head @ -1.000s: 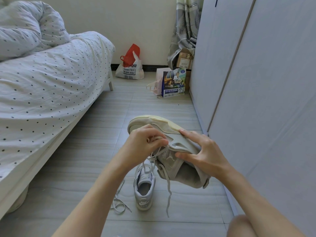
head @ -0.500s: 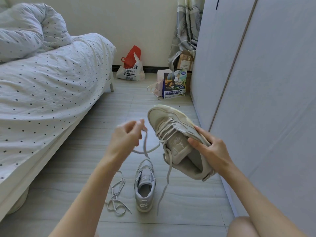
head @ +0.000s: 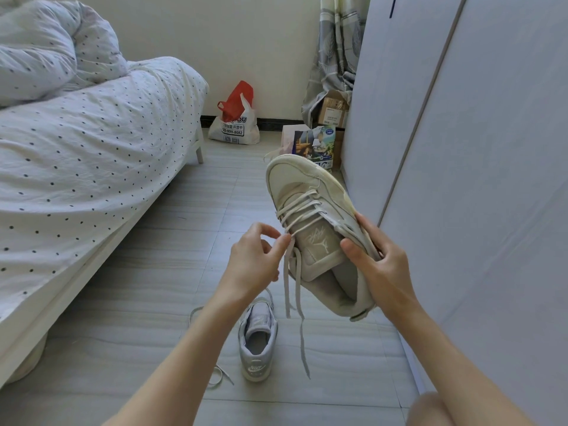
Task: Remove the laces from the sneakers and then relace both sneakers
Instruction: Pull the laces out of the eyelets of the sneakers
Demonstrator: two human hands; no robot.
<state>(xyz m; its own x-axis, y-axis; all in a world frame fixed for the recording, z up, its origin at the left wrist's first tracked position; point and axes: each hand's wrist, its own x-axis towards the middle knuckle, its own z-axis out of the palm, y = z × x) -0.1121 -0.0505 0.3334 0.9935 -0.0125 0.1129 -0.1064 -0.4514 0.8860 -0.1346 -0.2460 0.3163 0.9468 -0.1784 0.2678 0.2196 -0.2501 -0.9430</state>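
I hold the big cream high-top sneaker [head: 310,222] up in the air over the pale grey tiled floor [head: 138,302]. My right hand [head: 379,265] grips it by the ankle part, thumb on the tongue and the other fingers curled round the side. My left hand [head: 255,259] is just beside the sneaker, on its left. Its thumb and first finger pinch the flat cream lace [head: 289,290] near the top holes, and the other fingers are bent loosely. Two loose lace ends hang down from the sneaker toward the floor.

I think I am in the taking-out step for this sneaker. The lace is still crossed through most of the holes. Next I need to pull the lace out of the top hole, then work down hole by hole toward the toe. I should pull softly, so that the lace does not snag.

Below the cream sneaker, on the floor, stands a small grey low sneaker [head: 257,342] with its heel toward me. I see no lace in it, as far as I can tell. A loose pale lace [head: 215,375] lies on the floor just left of it, partly hidden by my left arm.

Left of the cream sneaker is a bed with a white dotted cover [head: 92,142]. Right of it is a tall pale wardrobe [head: 461,149]. Far behind it sit a white and red plastic bag [head: 235,124], a printed paper bag [head: 310,142], a brown cardboard box [head: 333,109] and a grey curtain [head: 335,47]. Nothing stands in my way.
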